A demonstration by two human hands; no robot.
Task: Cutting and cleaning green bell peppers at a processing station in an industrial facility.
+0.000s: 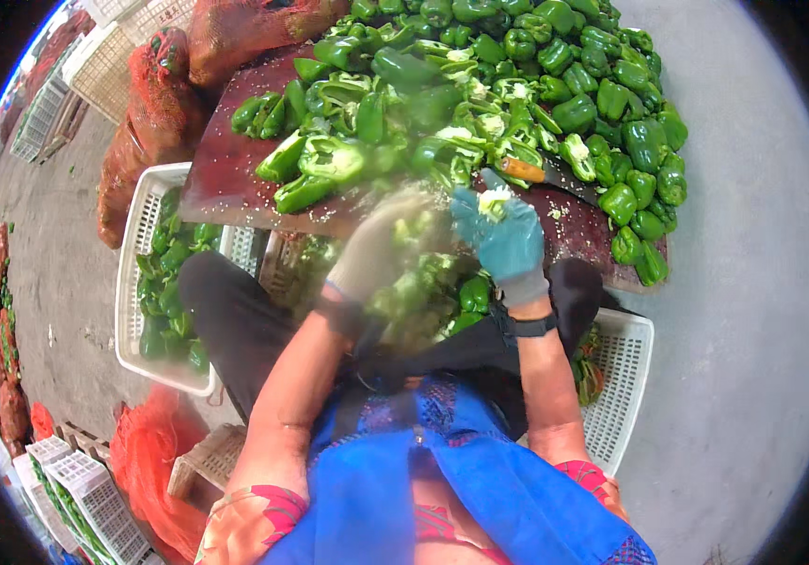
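My right hand (508, 243), in a teal-coated glove, is closed around a pale pepper core (494, 202) by the table's near edge. My left hand (376, 247), in a whitish glove, is beside it to the left; its fingers are smeared and I cannot make out what they hold. Halved green peppers (331, 158) with pale insides lie on the dark red table (235, 174) beyond my hands. A knife (524, 169) with an orange handle rests there just past my right hand. Pale cores and green pieces (423, 282) show below my hands, between my knees.
Whole green peppers (574, 113) are heaped at the far right of the table. A white crate (127, 282) of peppers stands left of my knee, another crate (625, 377) at my right. Red mesh sacks (141, 141) stand at the left; orange netting (155, 452) lies lower left.
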